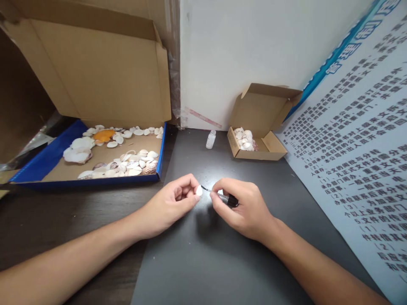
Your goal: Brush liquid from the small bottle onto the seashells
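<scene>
Between thumb and fingers, my left hand [173, 205] pinches a small white seashell [199, 191] above the grey mat. My right hand [243, 205] grips a small brush with a black cap [232, 201] as its handle. Its thin stem points left, and the dark brush tip [204, 188] is at the shell's edge; whether it touches I cannot tell. Beyond the hands stands a small clear bottle [210, 140], uncapped, with whitish contents.
A blue-sided cardboard box [95, 184] at the left, lid raised, holds many seashells and an orange shell [104, 136]. A smaller open cardboard box [259, 153] at the back right contains white shells [244, 139]. A printed sheet [356, 169] borders the right side.
</scene>
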Demonstrator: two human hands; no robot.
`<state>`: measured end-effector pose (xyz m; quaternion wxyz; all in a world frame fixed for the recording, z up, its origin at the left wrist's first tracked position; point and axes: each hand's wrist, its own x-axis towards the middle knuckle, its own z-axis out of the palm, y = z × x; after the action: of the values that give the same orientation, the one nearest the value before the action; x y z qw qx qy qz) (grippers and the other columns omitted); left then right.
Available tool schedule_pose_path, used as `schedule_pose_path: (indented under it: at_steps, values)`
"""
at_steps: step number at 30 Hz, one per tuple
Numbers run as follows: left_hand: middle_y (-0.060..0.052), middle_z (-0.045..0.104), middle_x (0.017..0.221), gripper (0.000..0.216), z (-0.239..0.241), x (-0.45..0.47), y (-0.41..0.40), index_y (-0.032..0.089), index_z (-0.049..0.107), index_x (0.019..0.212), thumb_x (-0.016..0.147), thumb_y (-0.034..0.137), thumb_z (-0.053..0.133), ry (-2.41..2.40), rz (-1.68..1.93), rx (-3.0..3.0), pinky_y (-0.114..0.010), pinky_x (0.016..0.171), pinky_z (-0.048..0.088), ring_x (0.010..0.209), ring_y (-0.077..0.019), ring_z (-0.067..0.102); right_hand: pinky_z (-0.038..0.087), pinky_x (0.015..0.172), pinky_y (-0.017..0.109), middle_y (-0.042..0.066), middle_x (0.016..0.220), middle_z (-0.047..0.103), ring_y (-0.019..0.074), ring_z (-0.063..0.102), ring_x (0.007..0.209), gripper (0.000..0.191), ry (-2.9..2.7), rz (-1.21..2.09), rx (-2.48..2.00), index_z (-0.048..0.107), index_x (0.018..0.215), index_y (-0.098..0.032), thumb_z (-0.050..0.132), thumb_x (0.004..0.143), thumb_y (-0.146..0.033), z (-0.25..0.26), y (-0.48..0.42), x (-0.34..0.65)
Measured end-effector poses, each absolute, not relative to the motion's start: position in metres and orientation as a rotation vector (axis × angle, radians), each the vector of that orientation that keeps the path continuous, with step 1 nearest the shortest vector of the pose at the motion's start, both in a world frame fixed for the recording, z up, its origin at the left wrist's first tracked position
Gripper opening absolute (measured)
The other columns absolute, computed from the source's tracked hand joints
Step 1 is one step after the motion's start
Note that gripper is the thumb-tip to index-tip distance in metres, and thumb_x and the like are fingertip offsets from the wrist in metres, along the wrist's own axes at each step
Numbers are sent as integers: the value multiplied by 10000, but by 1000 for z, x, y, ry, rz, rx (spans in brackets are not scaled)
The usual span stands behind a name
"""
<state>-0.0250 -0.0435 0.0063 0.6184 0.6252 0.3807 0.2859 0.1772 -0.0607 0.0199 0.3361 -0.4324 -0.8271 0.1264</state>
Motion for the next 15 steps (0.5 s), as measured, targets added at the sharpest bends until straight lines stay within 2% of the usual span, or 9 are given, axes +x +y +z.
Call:
schedule_pose_path:
  at_steps: [7, 15]
  values:
    - [95, 380, 565, 289, 6, -24, -43, 206, 476, 866, 911, 482, 549, 862, 630, 1358, -212, 462, 239, 478, -72, 315, 310, 551, 228, -44, 596, 513, 93, 411, 534, 116, -2179, 351, -1244, 575, 718, -195, 543, 830, -192, 18, -60, 178]
    - [90, 395, 541, 304, 8, -24, -42, 187, 500, 870, 879, 477, 589, 849, 637, 1316, -210, 465, 231, 478, -69, 321, 335, 560, 229, -33, 631, 533, 98, 434, 555, 115, -2186, 378, -1141, 572, 745, -195, 523, 849, -190, 20, -61, 177]
